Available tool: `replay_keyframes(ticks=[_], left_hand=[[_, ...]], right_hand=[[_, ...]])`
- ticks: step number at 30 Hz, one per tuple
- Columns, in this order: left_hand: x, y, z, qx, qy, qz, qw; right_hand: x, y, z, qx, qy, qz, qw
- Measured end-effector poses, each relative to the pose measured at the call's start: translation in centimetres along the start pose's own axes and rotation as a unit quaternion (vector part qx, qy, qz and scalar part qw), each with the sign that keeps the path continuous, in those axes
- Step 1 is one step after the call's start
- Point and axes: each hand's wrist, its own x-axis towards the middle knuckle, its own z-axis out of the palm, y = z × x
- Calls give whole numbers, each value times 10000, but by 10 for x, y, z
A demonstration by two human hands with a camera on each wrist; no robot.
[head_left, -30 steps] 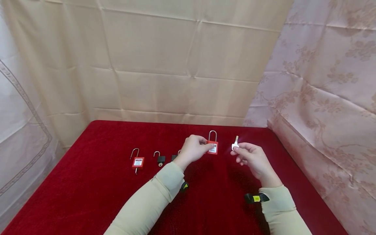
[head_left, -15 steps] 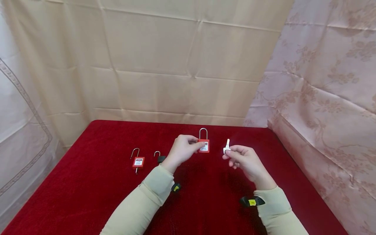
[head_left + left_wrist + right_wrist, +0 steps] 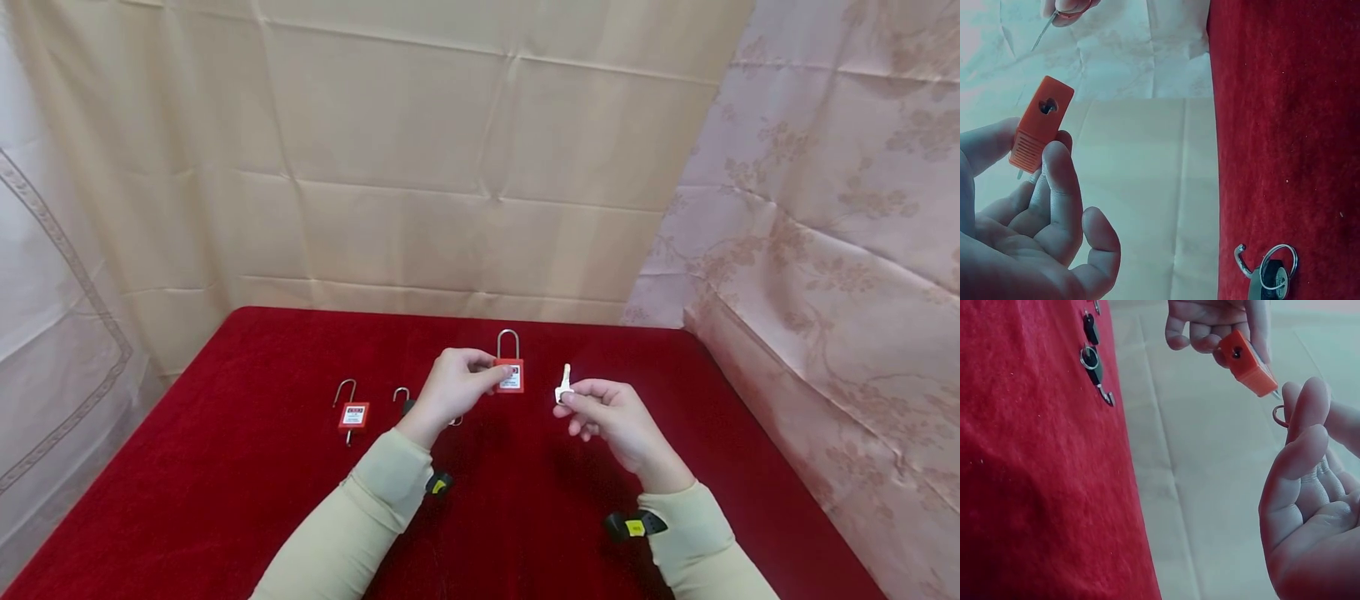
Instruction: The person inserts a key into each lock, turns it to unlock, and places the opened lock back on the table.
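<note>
My left hand (image 3: 453, 387) pinches a red padlock (image 3: 510, 386) with a white label by its left side, shackle upward, over the table's far part. In the left wrist view a dark keyhole (image 3: 1049, 107) shows in its underside. To the right of it, my right hand (image 3: 611, 421) pinches a small key (image 3: 564, 385) by its head, with the blade pointing up. Key and padlock stand a short gap apart in the head view. Seen from the right wrist, the fingers cover most of the key, and only a curved edge (image 3: 1279, 417) of its head shows.
Another red padlock (image 3: 354, 415) lies left on the red-covered table (image 3: 187, 492), shackle raised, a key (image 3: 348, 437) in its bottom. Two black padlocks lie in the middle, the nearer with a key ring (image 3: 1089, 357); my left hand partly hides them in the head view. Curtains stand behind.
Both hands have moved left, carrying the red padlock and the key; the right hand has also come slightly lower. My left hand now overlaps the left black padlock in the head view.
</note>
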Motion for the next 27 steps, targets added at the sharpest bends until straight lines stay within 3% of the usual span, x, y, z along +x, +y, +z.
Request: replay_keyframes(ticks=[20, 27], left_hand=[[-2, 1, -1, -134, 0, 84, 9999], [-1, -1, 0, -94, 77, 113, 9999]], right_hand=[[-1, 7, 25, -17, -252, 308, 9992], [1, 14, 36, 37, -618, 262, 9977]])
